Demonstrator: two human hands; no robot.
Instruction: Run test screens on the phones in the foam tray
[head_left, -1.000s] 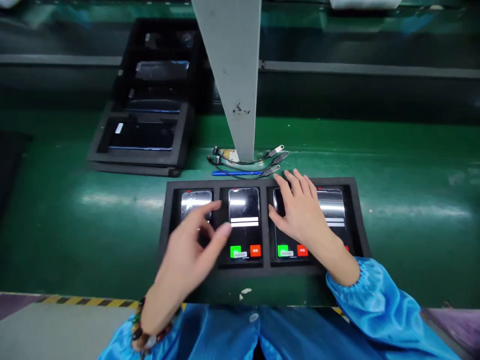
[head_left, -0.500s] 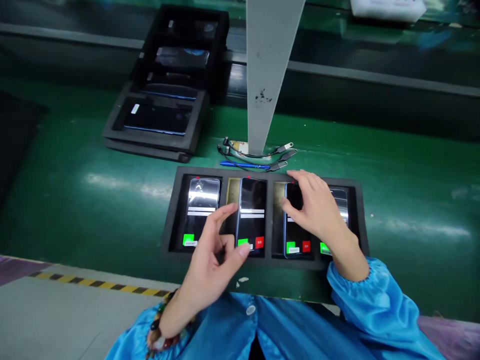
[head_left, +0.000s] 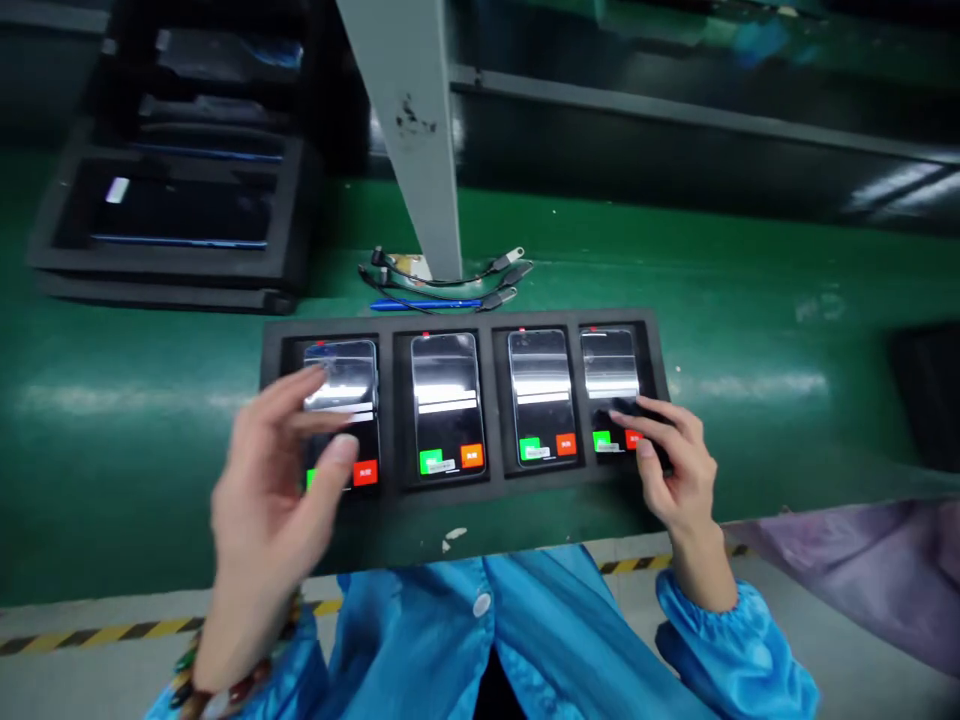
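Observation:
A black foam tray (head_left: 390, 490) lies along the near part of the green bench, with a smartphone in each compartment. My left hand (head_left: 277, 480) is open over the leftmost phone (head_left: 341, 385), thumb and fingers apart, partly covering it. At the right end, my right hand (head_left: 679, 460) is open with its fingertips at the lower right of the rightmost phone (head_left: 609, 365); whether they touch it I cannot tell. Between the hands lie two more phones, the left-middle phone (head_left: 448, 420) and the right-middle phone (head_left: 541, 405). Every screen is lit, showing green and red-orange buttons.
Behind the tray lie several short black cables (head_left: 450, 285) and a blue pen (head_left: 405, 305), by the foot of a grey post (head_left: 420, 130). Stacked foam trays (head_left: 292, 215) with phones stand at the back left. A dark object (head_left: 930, 395) sits at the right edge.
My left hand has gone from the second phone to the leftmost one. My right hand has left the third phone for the rightmost. The middle phones now sit squarer in their compartments. The view has shifted.

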